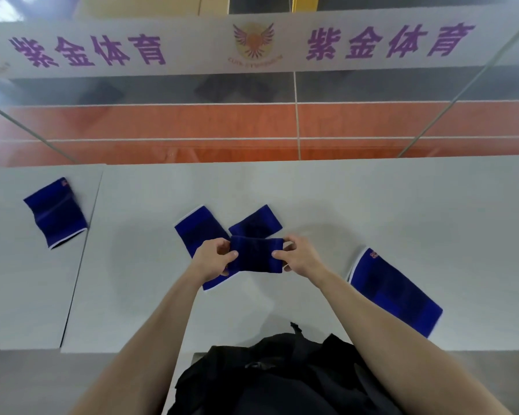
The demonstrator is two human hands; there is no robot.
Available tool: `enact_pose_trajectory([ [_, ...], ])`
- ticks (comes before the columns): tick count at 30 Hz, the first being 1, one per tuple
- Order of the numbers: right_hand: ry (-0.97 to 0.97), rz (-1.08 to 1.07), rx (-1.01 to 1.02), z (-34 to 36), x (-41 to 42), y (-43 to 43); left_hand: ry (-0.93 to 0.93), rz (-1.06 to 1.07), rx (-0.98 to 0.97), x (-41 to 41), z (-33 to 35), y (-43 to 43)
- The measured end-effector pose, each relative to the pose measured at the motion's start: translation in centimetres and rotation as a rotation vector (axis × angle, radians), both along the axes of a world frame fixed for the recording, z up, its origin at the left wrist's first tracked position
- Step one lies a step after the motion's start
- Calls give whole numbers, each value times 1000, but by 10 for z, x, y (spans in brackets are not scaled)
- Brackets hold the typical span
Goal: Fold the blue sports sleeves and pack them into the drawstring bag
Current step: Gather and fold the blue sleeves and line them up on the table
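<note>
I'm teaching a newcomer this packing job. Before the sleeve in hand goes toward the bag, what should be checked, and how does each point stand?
1. Left hand and right hand both pinch the held sleeve: ok.
2. Held sleeve folded compact: ok.
3. Bag mouth open: cannot tell.
4. Bag close in front of the person: ok.
5. All sleeves packed: not ok; four sleeves lie on the table.

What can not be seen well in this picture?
Head view:
The drawstring bag: cut off by the bottom edge; opening unclear.
The middle sleeve: lower part hidden by the left hand.
The right sleeve: red mark too small to read.
The held sleeve: ends covered by the left hand and right hand.
</note>
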State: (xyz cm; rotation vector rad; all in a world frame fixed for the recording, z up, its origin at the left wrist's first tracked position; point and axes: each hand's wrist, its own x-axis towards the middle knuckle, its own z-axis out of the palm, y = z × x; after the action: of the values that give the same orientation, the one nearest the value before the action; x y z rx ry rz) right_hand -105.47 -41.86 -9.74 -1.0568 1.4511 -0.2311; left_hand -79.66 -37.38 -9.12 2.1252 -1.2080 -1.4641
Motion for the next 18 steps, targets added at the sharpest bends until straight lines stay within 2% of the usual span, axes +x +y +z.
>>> enact_pose_trajectory([
  [7, 31, 13, -23, -6, -2, -19, -7, -29, 37, -2, -5, -15],
  [12, 10, 153, -8, -2, 4, -27, 46, -42, -15, -4, 3, -34],
  [16, 16, 262, -67, 2, 12, -33, -10, -344, -93, -2, 19, -57],
  [18, -42, 284, -102, 4, 17, -38, 37, -356, -90, -4, 26, -67],
])
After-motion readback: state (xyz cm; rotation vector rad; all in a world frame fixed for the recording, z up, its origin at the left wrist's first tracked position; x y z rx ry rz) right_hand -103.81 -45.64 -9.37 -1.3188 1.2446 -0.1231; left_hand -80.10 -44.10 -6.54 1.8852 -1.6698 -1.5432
